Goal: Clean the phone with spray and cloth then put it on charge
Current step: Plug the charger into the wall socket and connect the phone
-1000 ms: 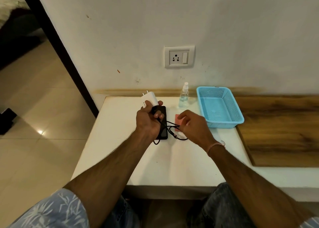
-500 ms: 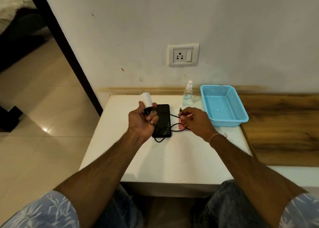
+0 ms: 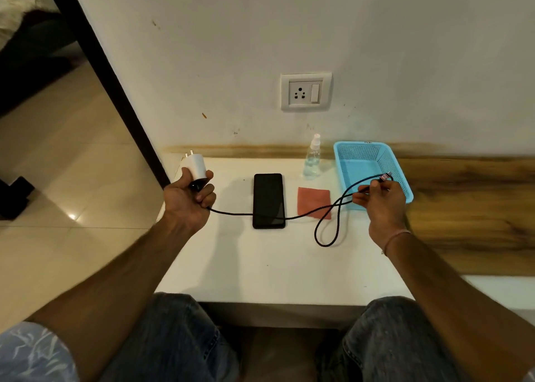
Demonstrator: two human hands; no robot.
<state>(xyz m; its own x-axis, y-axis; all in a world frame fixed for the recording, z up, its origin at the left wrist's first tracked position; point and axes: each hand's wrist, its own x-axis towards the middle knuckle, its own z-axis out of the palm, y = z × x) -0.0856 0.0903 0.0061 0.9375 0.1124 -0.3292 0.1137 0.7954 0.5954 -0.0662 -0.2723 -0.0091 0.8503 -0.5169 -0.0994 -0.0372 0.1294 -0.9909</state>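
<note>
We have pulled our hands apart: left hand (image 3: 189,200) grips the charger (image 3: 197,169), right hand (image 3: 382,200) pinches the cable (image 3: 333,208) end. The cable now lies untangled across the phone (image 3: 268,200) at frame centre on the counter (image 3: 260,260), ready for plugging.

The phone (image 3: 268,200) lies flat near the middle of the worktop (image 3: 260,260), with the cloth (image 3: 314,200) just to its right. Behind the cloth, by the wall, stands the spray bottle (image 3: 312,157), and the basket (image 3: 372,173) sits to its right. The wall socket (image 3: 305,92) is above the bottle. The cable (image 3: 327,216) runs across the phone and cloth, from the charger plug (image 3: 197,166) in the left hand (image 3: 188,200) to the right hand (image 3: 382,205) before the basket
</note>
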